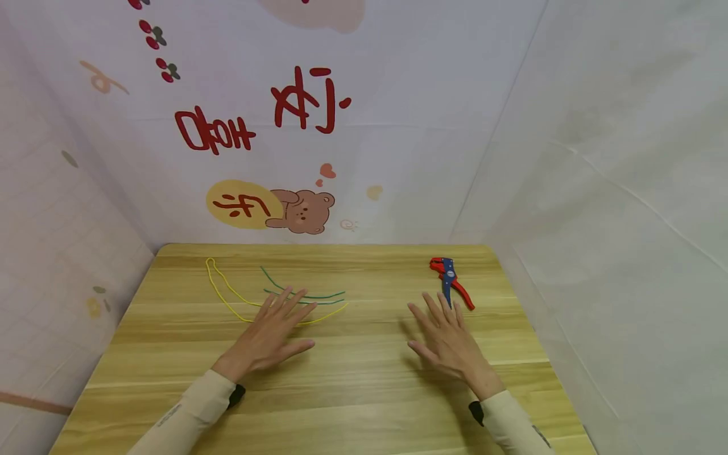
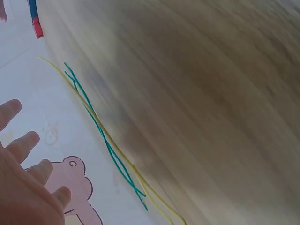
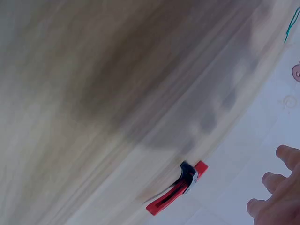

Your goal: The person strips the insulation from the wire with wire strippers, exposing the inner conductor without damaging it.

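My left hand hovers over the table with its fingers spread, in front of the wires and holding nothing. Behind its fingers lie a long yellow wire, bent back on itself at the far left, and two short green wires. The hand hides part of them in the head view. My right hand is also raised with spread fingers and grips nothing. Just beyond its fingertips rests a red and blue wire stripper, handles toward me. In the right wrist view the wire stripper lies apart from the fingers.
The wood-grain table reaches back to a white printed curtain with red characters and a bear. More white cloth hangs along the right side, and patterned cloth along the left.
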Tool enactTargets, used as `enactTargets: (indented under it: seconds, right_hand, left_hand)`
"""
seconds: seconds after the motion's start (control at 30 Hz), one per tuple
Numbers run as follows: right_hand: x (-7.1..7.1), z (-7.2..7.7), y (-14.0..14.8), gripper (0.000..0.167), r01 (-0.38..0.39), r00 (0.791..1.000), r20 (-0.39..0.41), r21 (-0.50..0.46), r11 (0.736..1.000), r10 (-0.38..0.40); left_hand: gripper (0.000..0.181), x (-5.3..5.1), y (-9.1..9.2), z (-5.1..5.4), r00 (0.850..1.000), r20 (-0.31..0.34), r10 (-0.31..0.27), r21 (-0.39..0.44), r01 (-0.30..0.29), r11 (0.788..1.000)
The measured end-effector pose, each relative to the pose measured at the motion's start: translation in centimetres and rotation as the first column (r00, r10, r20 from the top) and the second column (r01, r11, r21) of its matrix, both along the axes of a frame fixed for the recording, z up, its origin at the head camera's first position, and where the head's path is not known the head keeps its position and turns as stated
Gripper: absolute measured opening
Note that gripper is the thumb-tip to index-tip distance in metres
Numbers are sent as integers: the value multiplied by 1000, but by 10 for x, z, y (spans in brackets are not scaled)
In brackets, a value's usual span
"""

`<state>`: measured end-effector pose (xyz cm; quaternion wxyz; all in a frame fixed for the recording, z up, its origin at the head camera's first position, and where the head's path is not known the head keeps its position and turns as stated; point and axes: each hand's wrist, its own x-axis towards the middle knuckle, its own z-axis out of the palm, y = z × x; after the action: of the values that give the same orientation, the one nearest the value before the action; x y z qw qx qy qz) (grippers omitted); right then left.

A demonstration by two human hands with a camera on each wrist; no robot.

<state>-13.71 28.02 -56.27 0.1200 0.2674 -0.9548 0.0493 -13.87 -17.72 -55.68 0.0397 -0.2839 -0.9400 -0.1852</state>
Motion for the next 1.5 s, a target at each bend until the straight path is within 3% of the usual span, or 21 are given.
enactTargets:
  seconds: [0.33,0.7,1.03,1.2,1.33,1.5]
  right_hand:
    - [-10,6,10,78,36,999,38,-18,999,-35]
    - [-22,8,23,78,84,992,97,-71,994,-77]
    - [-34,3,40,82,138,983,138,-133,981,-120]
    - [-39,1,50,82,170,974,175,-157,973,-142]
    - [-41,-2,58,82,203,963,210,-143,969,-171]
    - [-46,-5,65,82,240,948,252,-152,959,-197]
  left_hand:
    - [75,-2,7,-5,997,81,-13,120,3,993]
    - [66,-4,19,-5,994,94,-54,230,31,973]
    - [62,-7,27,-9,988,130,-79,259,43,965]
    - [63,-8,29,-8,977,197,-79,284,20,959]
    - [64,-8,31,-8,969,233,-77,292,6,957]
    - [66,-11,32,-10,969,234,-79,293,7,956]
